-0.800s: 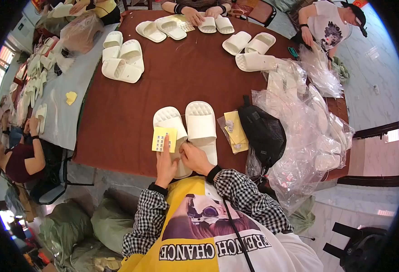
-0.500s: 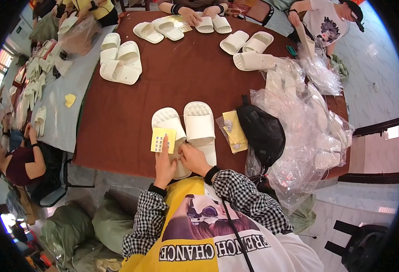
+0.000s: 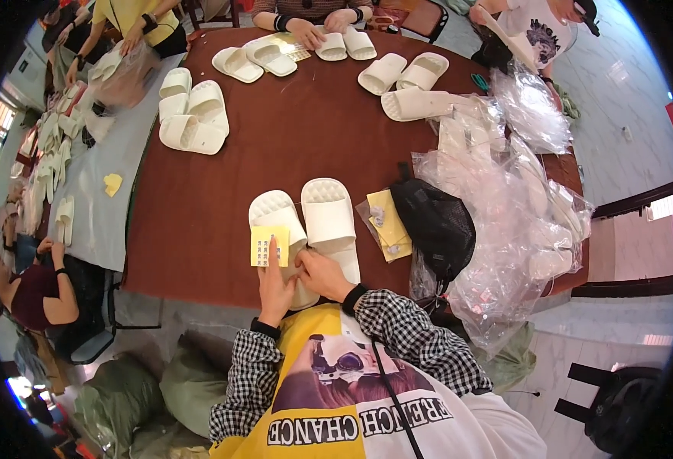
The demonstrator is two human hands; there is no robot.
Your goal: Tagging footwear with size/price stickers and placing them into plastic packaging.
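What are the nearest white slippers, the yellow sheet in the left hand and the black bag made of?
The white slippers look like matte foam or soft plastic: smooth straps, bumpy footbeds. The yellow sheet seems to be plain paper: thin, straight-edged. The black bag is probably dull fabric, partly mesh: one side looks net-like.

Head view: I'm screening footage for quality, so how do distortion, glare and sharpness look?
Head view: the brown table has curved edges, and picture corners go black; head view, far left: the window is overexposed; head view, right: glints streak the plastic bags; head view, centre: the yellow sheet in the left hand looks fairly sharp.
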